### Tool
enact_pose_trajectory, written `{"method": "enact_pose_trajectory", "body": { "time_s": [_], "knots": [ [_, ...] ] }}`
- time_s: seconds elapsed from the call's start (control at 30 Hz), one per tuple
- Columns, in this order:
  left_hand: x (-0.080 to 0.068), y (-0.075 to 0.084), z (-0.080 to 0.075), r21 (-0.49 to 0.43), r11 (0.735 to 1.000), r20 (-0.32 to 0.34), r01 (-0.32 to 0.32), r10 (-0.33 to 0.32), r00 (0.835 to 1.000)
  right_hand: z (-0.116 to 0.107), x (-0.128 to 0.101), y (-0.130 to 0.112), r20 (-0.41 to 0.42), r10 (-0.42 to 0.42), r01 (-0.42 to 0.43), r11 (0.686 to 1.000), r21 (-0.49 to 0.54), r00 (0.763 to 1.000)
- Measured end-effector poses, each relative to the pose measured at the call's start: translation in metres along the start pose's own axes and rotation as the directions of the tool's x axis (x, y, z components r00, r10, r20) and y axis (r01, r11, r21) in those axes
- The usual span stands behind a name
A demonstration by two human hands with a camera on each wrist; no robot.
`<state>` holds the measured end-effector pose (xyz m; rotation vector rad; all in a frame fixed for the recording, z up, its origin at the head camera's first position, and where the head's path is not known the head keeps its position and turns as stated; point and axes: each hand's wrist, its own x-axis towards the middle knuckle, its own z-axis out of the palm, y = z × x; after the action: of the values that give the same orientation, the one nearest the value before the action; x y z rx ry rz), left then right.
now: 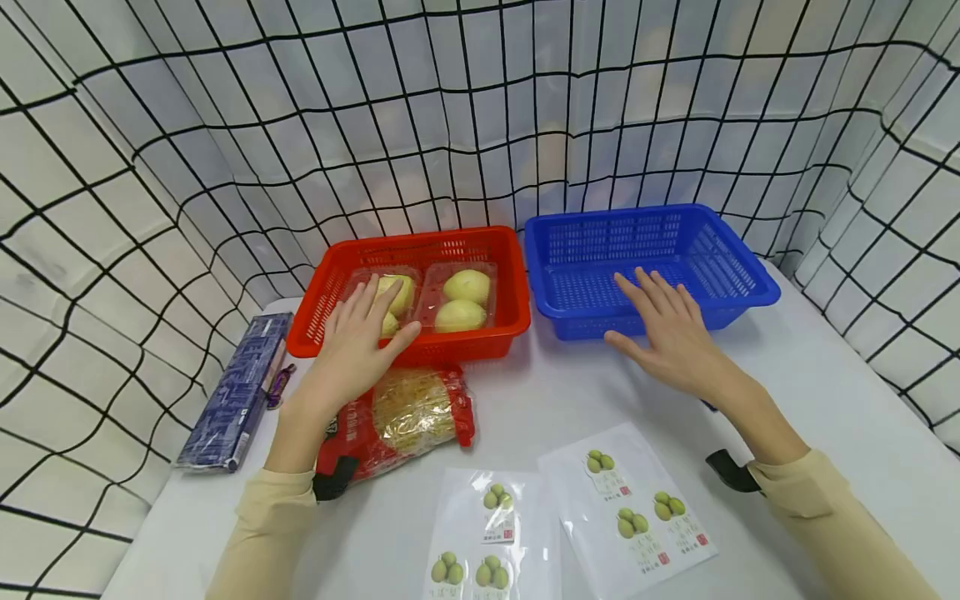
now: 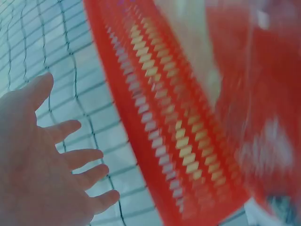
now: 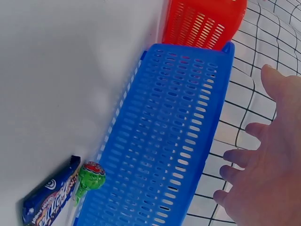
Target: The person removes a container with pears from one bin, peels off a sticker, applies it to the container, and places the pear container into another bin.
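Nearest the camera, white sticker sheets printed with green fruit (image 1: 630, 508) and a red-and-clear bag of dried noodles (image 1: 408, 412) lie on the white table (image 1: 825, 392). At eleven o'clock the left hand (image 1: 356, 346), fingers spread and holding nothing, reaches over the red slotted plastic basket (image 1: 315, 304) toward its clear clamshell of pale green fruit (image 1: 457, 296). At one o'clock the right hand (image 1: 671, 329) hovers flat and open at the near rim of the blue slotted plastic basket (image 1: 738, 258) — nothing shows inside it, so any transfer looks barely begun.

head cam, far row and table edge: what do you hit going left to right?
Blue packet → purple candy → left hand → noodle bag → red basket → blue basket
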<state>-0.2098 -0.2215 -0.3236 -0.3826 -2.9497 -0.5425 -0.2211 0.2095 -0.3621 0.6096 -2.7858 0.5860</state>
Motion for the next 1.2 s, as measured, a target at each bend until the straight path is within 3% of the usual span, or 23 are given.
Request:
{"method": "enact_pose_trajectory", "body": {
  "time_s": [0.23,0.4,0.5,0.73,0.97,1.2],
  "knots": [
    [-0.009,-0.037,-0.024,-0.086,0.994,-0.037,0.061,-0.064,0.997,-0.003,-0.007,0.003,0.002,0.014,-0.014,1.000,0.006,1.000],
    [-0.009,-0.075,-0.023,-0.102,0.986,-0.051,0.131,-0.136,0.989,-0.006,-0.008,0.004,0.002,0.015,-0.015,1.000,0.001,1.000],
    [-0.008,-0.088,-0.019,-0.113,0.980,-0.025,0.165,-0.169,0.985,-0.006,-0.008,0.005,0.001,0.022,-0.022,1.000,0.000,1.000],
    [-0.003,-0.097,-0.008,-0.183,0.960,0.064,0.211,-0.203,0.977,0.001,-0.007,0.008,0.009,0.032,-0.032,0.999,0.007,0.999],
    [-0.002,-0.100,-0.006,-0.238,0.947,0.117,0.214,-0.191,0.975,0.014,-0.002,0.004,0.007,0.038,-0.038,0.999,0.009,0.999],
    [-0.006,-0.100,-0.011,-0.209,0.948,0.139,0.240,-0.214,0.967,0.022,0.018,-0.020,0.006,0.019,-0.019,0.999,0.045,1.000]
  ]
}}
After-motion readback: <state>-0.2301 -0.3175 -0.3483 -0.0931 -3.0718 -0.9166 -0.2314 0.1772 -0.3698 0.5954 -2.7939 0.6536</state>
